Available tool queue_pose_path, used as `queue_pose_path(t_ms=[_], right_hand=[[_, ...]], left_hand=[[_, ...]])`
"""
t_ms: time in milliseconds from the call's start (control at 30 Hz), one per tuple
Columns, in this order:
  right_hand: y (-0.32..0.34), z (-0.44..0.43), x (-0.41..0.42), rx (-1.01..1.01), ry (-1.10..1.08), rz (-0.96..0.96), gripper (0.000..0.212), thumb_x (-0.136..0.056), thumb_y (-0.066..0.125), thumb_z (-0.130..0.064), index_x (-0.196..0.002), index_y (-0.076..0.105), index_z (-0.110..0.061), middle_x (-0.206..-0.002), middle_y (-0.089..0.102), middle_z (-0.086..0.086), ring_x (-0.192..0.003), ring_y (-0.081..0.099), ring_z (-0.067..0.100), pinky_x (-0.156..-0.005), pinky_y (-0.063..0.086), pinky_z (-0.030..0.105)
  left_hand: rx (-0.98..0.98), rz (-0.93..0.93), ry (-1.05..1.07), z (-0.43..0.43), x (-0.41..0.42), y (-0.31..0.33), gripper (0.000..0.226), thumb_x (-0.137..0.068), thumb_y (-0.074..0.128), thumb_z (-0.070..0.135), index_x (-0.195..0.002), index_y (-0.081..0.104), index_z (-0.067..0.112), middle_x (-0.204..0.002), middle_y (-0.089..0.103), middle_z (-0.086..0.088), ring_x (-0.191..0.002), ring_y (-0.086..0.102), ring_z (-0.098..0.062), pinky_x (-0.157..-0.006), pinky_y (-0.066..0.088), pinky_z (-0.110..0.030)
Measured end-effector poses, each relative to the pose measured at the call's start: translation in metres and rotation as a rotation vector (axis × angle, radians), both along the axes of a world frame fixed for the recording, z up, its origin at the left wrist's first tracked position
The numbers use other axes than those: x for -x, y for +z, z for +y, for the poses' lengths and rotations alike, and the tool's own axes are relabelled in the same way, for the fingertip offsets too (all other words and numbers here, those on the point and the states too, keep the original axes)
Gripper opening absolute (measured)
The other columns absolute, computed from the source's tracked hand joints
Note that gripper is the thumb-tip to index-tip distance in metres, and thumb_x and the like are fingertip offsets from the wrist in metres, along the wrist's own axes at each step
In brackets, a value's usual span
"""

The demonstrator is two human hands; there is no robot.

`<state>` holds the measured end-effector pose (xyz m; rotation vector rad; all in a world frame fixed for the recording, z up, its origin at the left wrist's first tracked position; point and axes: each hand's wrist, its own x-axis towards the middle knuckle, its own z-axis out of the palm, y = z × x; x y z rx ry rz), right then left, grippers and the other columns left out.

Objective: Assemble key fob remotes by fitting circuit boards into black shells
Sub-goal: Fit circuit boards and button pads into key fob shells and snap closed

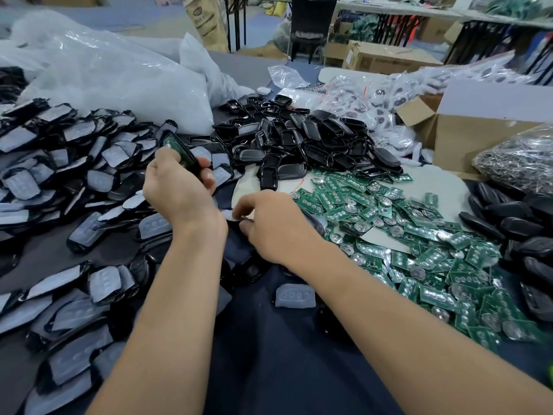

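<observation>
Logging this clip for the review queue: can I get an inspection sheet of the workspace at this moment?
Surface: grey table, mostly buried under parts.
Job's things: green circuit boards heaped at right; black shells piled behind them; padded shells heaped at left.
Clutter: clear plastic bags, open cardboard box, bag of metal parts, loose grey button pad.
Grips: left grip holds a shell with a board inside; right grip pinches a pale grey piece low over the table.
Cables: nothing seen.
Surroundings: black chair, brown sack, more tables and cartons behind.
</observation>
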<state>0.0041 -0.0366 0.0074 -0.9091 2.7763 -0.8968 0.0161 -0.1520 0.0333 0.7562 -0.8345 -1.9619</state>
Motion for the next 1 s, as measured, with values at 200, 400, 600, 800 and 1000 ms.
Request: queue_pose_path(t_ms=[200,400,600,800,1000], right_hand=[[-0.001,0.041,0.001,0.213,-0.118,-0.106,0.026,-0.088,0.07,-0.005,-0.097,0.085,-0.024,-0.081,0.075,-0.009,-0.065,0.06,-0.002,-0.059,0.04,0.001],[0.004,0.107,0.001,0.572,-0.339,-0.098,0.04,-0.096,0.068,-0.006,-0.083,0.078,-0.042,-0.069,0.074,-0.007,-0.046,0.051,0.019,-0.042,0.042,0.034],[-0.004,0.148,-0.009,0.666,-0.383,0.17,0.038,-0.091,0.076,-0.004,-0.095,0.079,-0.042,-0.087,0.078,-0.025,-0.074,0.071,-0.003,-0.069,0.059,0.02],[-0.014,0.156,-0.003,0.633,-0.29,0.247,0.026,-0.088,0.075,0.003,-0.096,0.084,-0.02,-0.104,0.08,-0.007,-0.101,0.074,-0.001,-0.093,0.06,0.026],[-0.013,0.154,-0.001,0.653,-0.33,0.176,0.035,-0.087,0.073,0.009,-0.092,0.085,-0.023,-0.107,0.079,-0.011,-0.1,0.073,-0.003,-0.09,0.058,0.018]], left_hand=[[0.034,-0.037,-0.052,0.006,-0.001,0.0,0.009,-0.095,0.047,0.009,-0.086,0.05,0.007,-0.055,0.061,-0.006,-0.042,0.042,-0.017,-0.041,0.031,-0.021],[0.213,-0.177,-0.491,0.035,0.005,-0.007,0.018,-0.103,0.044,0.007,-0.105,0.059,-0.004,-0.064,0.071,-0.007,-0.05,0.063,-0.014,-0.043,0.047,-0.023],[0.395,-0.256,-0.891,0.086,0.008,-0.026,0.014,-0.103,0.05,0.005,-0.091,0.055,0.008,-0.073,0.071,-0.014,-0.06,0.072,-0.027,-0.054,0.06,-0.033],[0.429,-0.25,-1.07,0.093,0.007,-0.032,0.006,-0.097,0.058,0.002,-0.096,0.061,0.007,-0.071,0.07,-0.004,-0.063,0.07,-0.022,-0.057,0.059,-0.03],[0.48,-0.214,-1.17,0.086,0.007,-0.032,0.013,-0.094,0.07,0.001,-0.105,0.07,0.009,-0.087,0.077,-0.002,-0.078,0.075,-0.013,-0.065,0.06,-0.022]])
